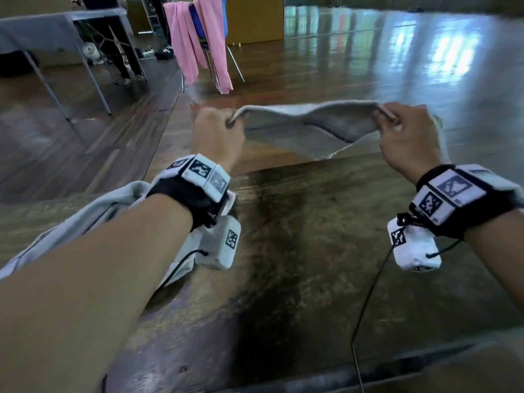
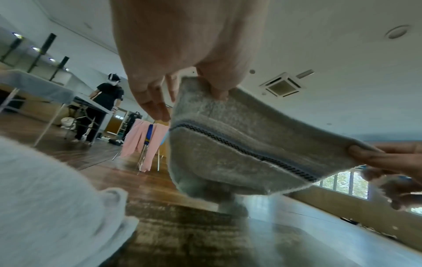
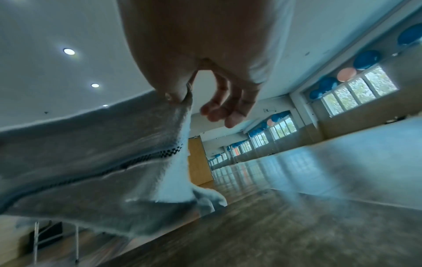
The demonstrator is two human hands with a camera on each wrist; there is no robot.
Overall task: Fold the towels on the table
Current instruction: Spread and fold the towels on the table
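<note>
The person is holding a grey towel [image 1: 312,129] up in the air, stretched w/ one top corner in each hand, above the far edge of the wooden table [image 1: 312,251], approx. 12 o'clock from where they're standing. The left hand [image 1: 218,134] is pinching its corner between thumb and curled fingers; in the left wrist view a couple of fingers [image 2: 157,108] are hanging free beside the cloth. The right hand [image 1: 408,137] is nipping the other corner w/ thumb against forefinger, the remaining fingers [image 3: 219,110] curling loose and not touching the fabric.

The towel is sagging in the middle and drooping to a point below, so it's looking soft, light and floppy, prob. terry, not slippery. A dark patterned band [image 2: 239,146] is running across it near one edge. Corners seem the right place to grip; a pinch is plenty, and keeping it taut should stop it bunching when it's being laid down.

A second, paler towel [image 1: 85,217] is lying crumpled on the table at approx. 9 o'clock, under the left forearm, not yet folded. Pink cloth [image 1: 184,38] is draping over a chair at 11 o'clock, well apart.
</note>
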